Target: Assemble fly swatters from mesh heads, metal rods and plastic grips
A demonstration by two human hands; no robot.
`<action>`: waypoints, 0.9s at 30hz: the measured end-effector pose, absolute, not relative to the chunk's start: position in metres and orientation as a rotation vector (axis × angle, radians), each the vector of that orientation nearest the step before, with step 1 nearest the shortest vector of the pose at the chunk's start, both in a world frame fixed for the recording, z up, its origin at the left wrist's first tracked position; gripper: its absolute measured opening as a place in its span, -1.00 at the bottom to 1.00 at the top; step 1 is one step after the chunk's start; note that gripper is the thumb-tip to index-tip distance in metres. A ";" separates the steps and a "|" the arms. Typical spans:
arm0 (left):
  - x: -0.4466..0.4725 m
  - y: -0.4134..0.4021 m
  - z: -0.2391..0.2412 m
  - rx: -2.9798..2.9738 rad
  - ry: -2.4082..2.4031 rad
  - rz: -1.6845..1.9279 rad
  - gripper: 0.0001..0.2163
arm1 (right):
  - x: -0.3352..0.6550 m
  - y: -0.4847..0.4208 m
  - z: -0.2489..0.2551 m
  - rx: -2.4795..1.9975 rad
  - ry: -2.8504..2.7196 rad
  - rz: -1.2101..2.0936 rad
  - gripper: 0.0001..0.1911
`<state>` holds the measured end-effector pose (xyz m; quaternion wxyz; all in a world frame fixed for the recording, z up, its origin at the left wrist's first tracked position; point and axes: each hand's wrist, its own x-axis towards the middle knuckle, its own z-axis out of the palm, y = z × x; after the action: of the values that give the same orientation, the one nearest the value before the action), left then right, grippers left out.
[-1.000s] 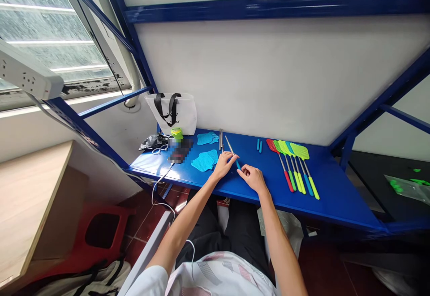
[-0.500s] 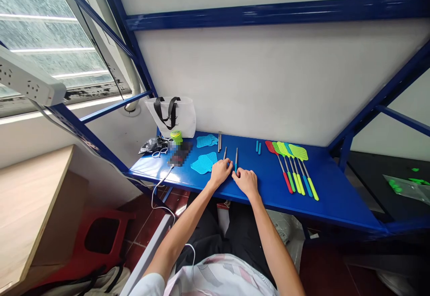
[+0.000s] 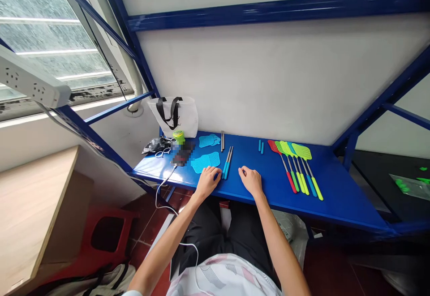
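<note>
I am resting my left hand (image 3: 208, 181) and right hand (image 3: 251, 180) near the table's (image 3: 247, 150) front edge, both loosely curled, seemingly empty. The 2 blue-handled rods (image 3: 227, 169) are lying between them, just beside my nearer left hand, long axes running toward the back edge.

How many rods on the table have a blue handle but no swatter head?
2: the left rod and the right rod, side by side between the left hand and right hand, nearer the left. Anything beneath the hands is hidden.
</note>
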<state>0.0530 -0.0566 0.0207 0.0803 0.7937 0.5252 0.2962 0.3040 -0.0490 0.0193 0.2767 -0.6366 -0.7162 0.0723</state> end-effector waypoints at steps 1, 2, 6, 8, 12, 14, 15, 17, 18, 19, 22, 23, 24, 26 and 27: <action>0.050 -0.059 0.019 2.401 1.592 0.900 -0.79 | 0.304 -0.049 0.019 -1.705 -1.924 0.205 -0.55; 0.048 -0.060 0.018 2.408 1.621 0.929 -0.79 | 0.305 -0.050 0.019 -1.698 -1.926 0.218 -0.54; 0.040 -0.060 0.016 2.360 1.771 1.049 -0.80 | 0.306 -0.052 0.020 -1.685 -1.924 0.239 -0.52; 0.038 -0.060 0.016 2.367 1.788 1.027 -0.78 | 0.307 -0.053 0.021 -1.687 -1.924 0.229 -0.52; 0.040 -0.064 0.018 2.489 1.669 0.889 -0.69 | 0.308 -0.054 0.023 -1.687 -1.935 0.242 -0.49; 0.042 -0.067 0.020 2.536 1.603 0.868 -0.67 | 0.309 -0.054 0.023 -1.690 -1.939 0.231 -0.48; 0.042 -0.068 0.021 2.550 1.566 0.865 -0.66 | 0.309 -0.055 0.023 -1.693 -1.942 0.219 -0.48; 0.041 -0.069 0.023 2.568 1.474 0.845 -0.64 | 0.309 -0.055 0.023 -1.702 -1.946 0.196 -0.47; 0.040 -0.068 0.023 2.571 1.425 0.823 -0.62 | 0.309 -0.055 0.023 -1.705 -1.949 0.185 -0.47; 0.039 -0.068 0.024 2.568 1.379 0.796 -0.60 | 0.309 -0.056 0.023 -1.707 -1.952 0.176 -0.47; 0.036 -0.063 0.024 2.535 1.286 0.742 -0.54 | 0.310 -0.058 0.024 -1.704 -1.959 0.167 -0.45; 0.035 -0.061 0.024 2.521 1.278 0.745 -0.53 | 0.310 -0.058 0.024 -1.697 -1.960 0.170 -0.45; 0.034 -0.060 0.024 2.511 1.284 0.760 -0.54 | 0.311 -0.059 0.025 -1.679 -1.963 0.174 -0.45; 0.031 -0.057 0.023 2.520 1.319 0.808 -0.59 | 0.310 -0.061 0.028 -1.605 -1.983 0.170 -0.47; 0.029 -0.056 0.023 2.532 1.351 0.836 -0.62 | 0.309 -0.061 0.030 -1.553 -2.009 0.162 -0.49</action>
<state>0.0290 -0.0558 0.0231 0.0759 0.8446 0.4506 0.2790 0.3086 -0.0614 0.0295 0.2942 -0.5833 -0.7546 0.0607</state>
